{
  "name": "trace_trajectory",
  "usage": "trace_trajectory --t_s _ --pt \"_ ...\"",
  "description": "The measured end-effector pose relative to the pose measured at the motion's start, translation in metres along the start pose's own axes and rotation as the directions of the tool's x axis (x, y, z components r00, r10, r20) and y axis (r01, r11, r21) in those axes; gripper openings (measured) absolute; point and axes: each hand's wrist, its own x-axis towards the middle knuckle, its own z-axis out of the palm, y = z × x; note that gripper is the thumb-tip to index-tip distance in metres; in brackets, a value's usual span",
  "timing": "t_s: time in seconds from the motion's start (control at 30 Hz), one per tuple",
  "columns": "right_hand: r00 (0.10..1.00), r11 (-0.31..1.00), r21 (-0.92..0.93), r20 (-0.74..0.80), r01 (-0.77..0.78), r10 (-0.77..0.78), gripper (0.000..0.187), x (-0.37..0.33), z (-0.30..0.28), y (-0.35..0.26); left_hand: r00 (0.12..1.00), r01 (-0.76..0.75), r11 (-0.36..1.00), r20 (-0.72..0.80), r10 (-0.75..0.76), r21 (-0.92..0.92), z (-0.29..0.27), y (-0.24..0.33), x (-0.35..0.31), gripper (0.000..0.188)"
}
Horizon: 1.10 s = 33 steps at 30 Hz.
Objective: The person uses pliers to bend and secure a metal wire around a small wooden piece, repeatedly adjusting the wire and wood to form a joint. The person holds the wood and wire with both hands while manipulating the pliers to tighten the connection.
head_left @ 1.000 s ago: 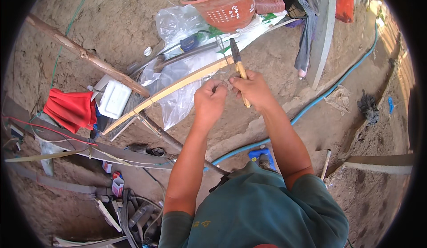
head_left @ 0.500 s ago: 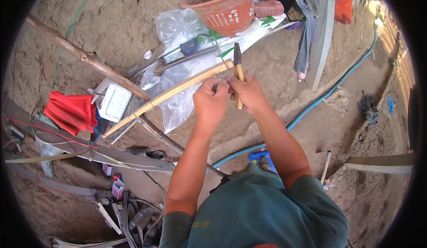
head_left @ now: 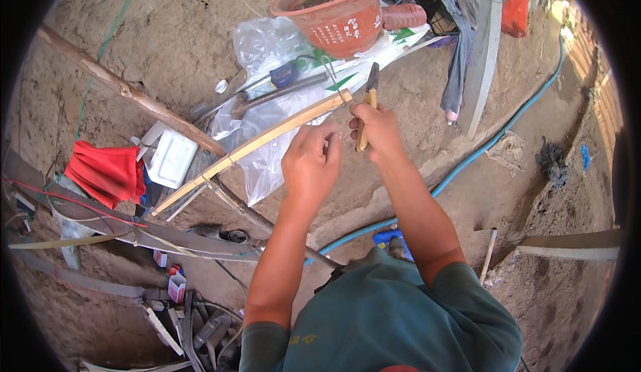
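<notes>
My right hand (head_left: pixel 378 130) is closed round a short hand tool (head_left: pixel 371 97) with a narrow dark metal head and a yellowish handle. The head points away from me, leaning slightly right. To its left, my left hand (head_left: pixel 311 160) has curled fingers with the thumb drawn in; whatever lies between them is too small to make out. Just beyond that hand runs a pale wooden strip (head_left: pixel 267 136), slanting from lower left to upper right. A thin bent wire (head_left: pixel 332 76) reaches the strip's far end, near my right hand.
A terracotta-coloured plant pot (head_left: pixel 340 23) stands beyond on plastic sheeting. A rough pole (head_left: pixel 127 88), a red cloth (head_left: pixel 107 171) and a white container (head_left: pixel 173 158) lie left. A blue hose (head_left: pixel 461 167) curves along the right beside a grey post (head_left: pixel 482 51).
My hands have drawn apart. The left one has shifted slightly left and nearer to me; the tool in the right one has tilted to the right.
</notes>
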Motion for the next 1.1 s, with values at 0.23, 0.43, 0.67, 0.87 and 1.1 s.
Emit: trace_trajectory --t_s 0.23,0.43,0.67,0.87,1.1 --pt "0.999 0.999 -0.034 -0.002 -0.034 0.034 0.029 0.009 0.007 -0.001 0.979 -0.206 0.92 0.059 0.198 0.335 -0.009 -0.012 0.036 0.053" --pt "1.0 1.0 0.003 -0.007 -0.017 0.017 0.028 0.015 0.011 0.004 0.968 -0.073 0.939 0.249 -0.015 0.337 -0.004 -0.021 0.045 0.059" --pt "0.99 0.989 0.117 -0.117 0.087 -0.073 0.017 0.002 0.021 0.012 0.959 -0.026 0.934 0.273 -0.078 0.358 -0.009 -0.013 0.055 0.054" --pt "0.949 0.96 0.075 -0.193 0.268 -0.25 0.014 -0.012 0.026 0.027 0.961 0.014 0.983 0.27 -0.064 0.182 -0.01 -0.022 0.049 0.048" --pt "0.917 0.929 0.104 -0.23 0.355 -0.325 0.013 -0.026 0.033 0.031 0.976 -0.032 0.983 0.216 -0.008 0.182 -0.017 -0.021 0.039 0.043"
